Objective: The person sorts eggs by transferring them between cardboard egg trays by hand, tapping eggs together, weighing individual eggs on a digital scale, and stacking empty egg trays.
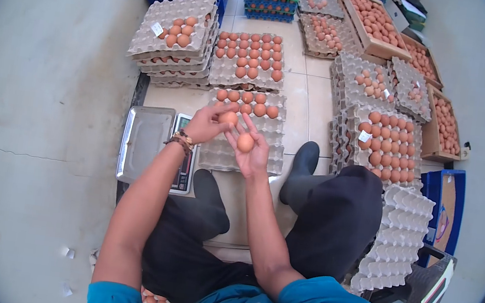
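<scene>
My left hand (205, 126), with bracelets at the wrist, pinches a brown egg (228, 118) between thumb and fingers. Just to its right, my right hand (252, 156) is turned palm up, a second brown egg (245, 143) resting in its cupped fingers. Both hands hover over a grey pulp egg tray (263, 154). Brown eggs (259, 110) sit in that tray's far rows, while some of its cups are hidden behind my hands.
A digital scale (146, 146) with a metal pan lies at left. Stacked egg trays (171, 62) stand beyond it. More loaded trays (391, 148) and wooden crates of eggs (442, 126) line the right. Bare trays (400, 233) lean by my knee, near a blue crate (459, 192).
</scene>
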A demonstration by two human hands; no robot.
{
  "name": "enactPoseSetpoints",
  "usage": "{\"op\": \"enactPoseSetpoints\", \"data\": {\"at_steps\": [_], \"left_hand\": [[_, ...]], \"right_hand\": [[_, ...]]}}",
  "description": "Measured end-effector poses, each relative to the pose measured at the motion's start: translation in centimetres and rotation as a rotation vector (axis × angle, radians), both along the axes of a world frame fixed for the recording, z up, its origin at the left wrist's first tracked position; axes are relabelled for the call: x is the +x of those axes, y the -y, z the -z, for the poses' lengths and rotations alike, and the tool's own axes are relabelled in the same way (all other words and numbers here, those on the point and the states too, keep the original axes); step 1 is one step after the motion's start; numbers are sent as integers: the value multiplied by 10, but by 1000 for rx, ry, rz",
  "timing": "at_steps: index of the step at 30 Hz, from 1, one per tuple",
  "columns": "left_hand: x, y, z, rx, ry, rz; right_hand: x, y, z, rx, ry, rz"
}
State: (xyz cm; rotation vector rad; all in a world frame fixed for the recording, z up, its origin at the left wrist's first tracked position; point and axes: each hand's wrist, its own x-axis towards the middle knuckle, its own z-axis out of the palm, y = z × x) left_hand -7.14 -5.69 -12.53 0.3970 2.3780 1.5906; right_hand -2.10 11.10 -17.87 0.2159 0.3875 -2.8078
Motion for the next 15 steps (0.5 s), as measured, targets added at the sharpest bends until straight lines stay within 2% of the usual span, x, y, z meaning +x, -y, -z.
{"op": "enactPoseSetpoints", "data": {"at_steps": [4,5,8,10,13,15], "left_hand": [[-14,61,-5,340,641,-117],[-16,78,-12,297,695,-143],[-15,130,-13,265,796,-288],[1,162,1,213,742,-427],[33,204,57,189,566,-707],[54,228,96,0,514,-827]], "right_hand": [[1,10,30,89,152,54],[1,13,42,115,190,68],[4,17,58,108,284,72],[8,23,69,87,327,49],[8,27,83,82,316,15],[9,27,81,63,257,3]]}}
